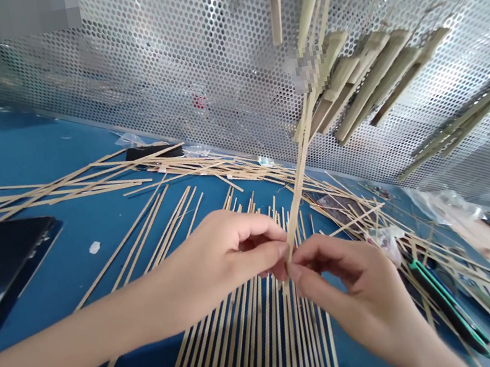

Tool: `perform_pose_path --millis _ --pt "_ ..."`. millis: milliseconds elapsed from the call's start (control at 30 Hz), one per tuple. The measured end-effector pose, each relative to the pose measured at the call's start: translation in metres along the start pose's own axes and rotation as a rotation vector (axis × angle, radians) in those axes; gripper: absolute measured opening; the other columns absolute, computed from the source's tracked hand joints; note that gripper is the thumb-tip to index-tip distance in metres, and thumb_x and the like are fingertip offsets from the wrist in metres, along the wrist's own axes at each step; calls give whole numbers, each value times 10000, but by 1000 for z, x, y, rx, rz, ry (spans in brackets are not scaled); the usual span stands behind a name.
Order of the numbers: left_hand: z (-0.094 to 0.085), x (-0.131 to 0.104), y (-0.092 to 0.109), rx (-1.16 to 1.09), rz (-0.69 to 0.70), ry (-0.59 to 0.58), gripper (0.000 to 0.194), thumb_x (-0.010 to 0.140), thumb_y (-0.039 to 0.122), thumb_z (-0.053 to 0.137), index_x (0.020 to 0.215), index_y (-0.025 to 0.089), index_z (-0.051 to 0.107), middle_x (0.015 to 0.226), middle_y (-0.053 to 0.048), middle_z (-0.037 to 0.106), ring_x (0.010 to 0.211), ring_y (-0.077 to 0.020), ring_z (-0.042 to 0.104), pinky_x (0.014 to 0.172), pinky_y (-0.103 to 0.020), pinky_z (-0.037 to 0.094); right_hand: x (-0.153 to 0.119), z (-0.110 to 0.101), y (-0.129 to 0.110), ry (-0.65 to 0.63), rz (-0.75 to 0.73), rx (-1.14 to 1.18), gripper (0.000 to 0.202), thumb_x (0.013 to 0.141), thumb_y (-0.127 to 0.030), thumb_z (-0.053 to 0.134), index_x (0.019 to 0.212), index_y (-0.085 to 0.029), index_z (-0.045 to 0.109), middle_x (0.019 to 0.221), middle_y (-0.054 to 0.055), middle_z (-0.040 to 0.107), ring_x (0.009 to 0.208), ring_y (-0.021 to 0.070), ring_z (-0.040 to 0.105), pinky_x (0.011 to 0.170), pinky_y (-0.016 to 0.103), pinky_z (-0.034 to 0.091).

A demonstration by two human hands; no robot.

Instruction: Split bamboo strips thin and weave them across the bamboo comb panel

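Left hand (239, 247) and right hand (355, 281) side by side, fingers of both pinched closed on a long wooden strip (300, 183) near its lower end, the strip slanting upward above a row of thin sticks (246, 333) on the blue desk (45, 142).

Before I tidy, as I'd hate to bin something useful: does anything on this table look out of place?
Yes. The loose strips along the panel lie crisscrossed in a jumble, unlike the neat row nearer the camera. A white scrap sits apart at left, perhaps litter.
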State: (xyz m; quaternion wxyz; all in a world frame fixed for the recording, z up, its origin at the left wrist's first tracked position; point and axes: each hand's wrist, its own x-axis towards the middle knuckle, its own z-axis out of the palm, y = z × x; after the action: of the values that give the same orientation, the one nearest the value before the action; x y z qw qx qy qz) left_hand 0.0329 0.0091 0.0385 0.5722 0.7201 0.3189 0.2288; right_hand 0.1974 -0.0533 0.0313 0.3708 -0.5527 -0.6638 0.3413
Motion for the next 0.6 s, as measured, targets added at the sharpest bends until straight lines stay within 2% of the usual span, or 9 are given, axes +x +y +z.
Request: perform_pose_path --millis 133,233,333,467,600 --pt "3 -1 -2 -147 -33 17 164 851 230 503 774 196 643 729 34 654 731 -119 617 661 -196 472 2 -3 0 -5 38 -78 209 845 -295 536 679 -181 592 623 -10 594 583 113 529 543 232 422" --pt "7 -1 -6 -205 -7 34 170 855 211 511 755 196 648 681 46 661 676 -87 600 650 -163 463 5 -6 4 70 42 -138 195 835 -321 579 699 -182 587 650 -8 599 624 121 549 570 239 433" --pt "12 -1 -12 -221 4 -15 224 872 209 486 712 187 643 674 42 675 648 -75 579 628 -152 453 8 -9 7 91 -6 38 98 805 -283 631 777 -194 599 713 -19 630 654 104 585 599 203 477" --pt "18 2 -16 -258 -29 -43 240 857 156 457 673 184 609 626 50 645 619 -72 580 598 -152 453 8 -10 5 -37 93 337 44 821 -222 612 790 -196 632 704 -18 672 628 103 639 624 188 536" --pt "18 3 -14 -182 -68 -73 236 828 117 456 656 171 608 630 42 642 628 -82 618 584 -152 470 5 -9 5 -19 127 367 104 795 -146 619 774 -215 694 684 -20 691 611 111 652 616 181 555"
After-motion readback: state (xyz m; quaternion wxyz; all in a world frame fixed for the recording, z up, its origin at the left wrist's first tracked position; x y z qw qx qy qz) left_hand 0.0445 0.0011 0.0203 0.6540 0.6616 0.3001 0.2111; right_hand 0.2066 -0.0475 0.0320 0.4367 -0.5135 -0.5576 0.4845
